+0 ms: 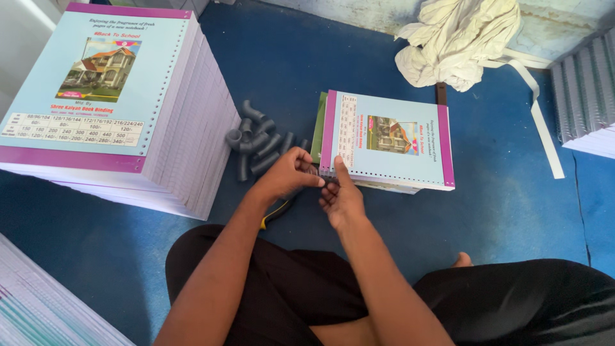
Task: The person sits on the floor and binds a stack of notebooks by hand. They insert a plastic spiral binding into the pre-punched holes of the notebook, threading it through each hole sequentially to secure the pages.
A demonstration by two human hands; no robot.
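Legs in black trousers [506, 298] fill the bottom of the frame, crossed on the blue floor [512, 192], with most of both knees cut off by the edges. At the lower left, a stack of ruled paper [38, 314] pokes in, mostly out of frame.

Both forearms run up to the middle. Left hand [289, 174] has its fingers pinched together on something tiny and dark right at the near corner of the notebook [387, 140]; honestly can't make out what it is, too small and half covered. Right hand [341, 195] sits just beside it, thumb up against the notebook's punched edge, other fingers curled loosely, and I can't tell if it's actually gripping anything. A yellow-handled tool [274, 213] peeks out under the left wrist, mostly hidden.

That notebook lies flat on a few others, pale blue cover with purple bands and a house picture. Just left of the hands is a heap of grey spiral coils [256, 144]. Further left stands a tall stack of the same notebooks [122, 96]. At the back, a crumpled white cloth [458, 38] with a strap [541, 109] trailing off, and on the right another stack [589, 96], cut off.
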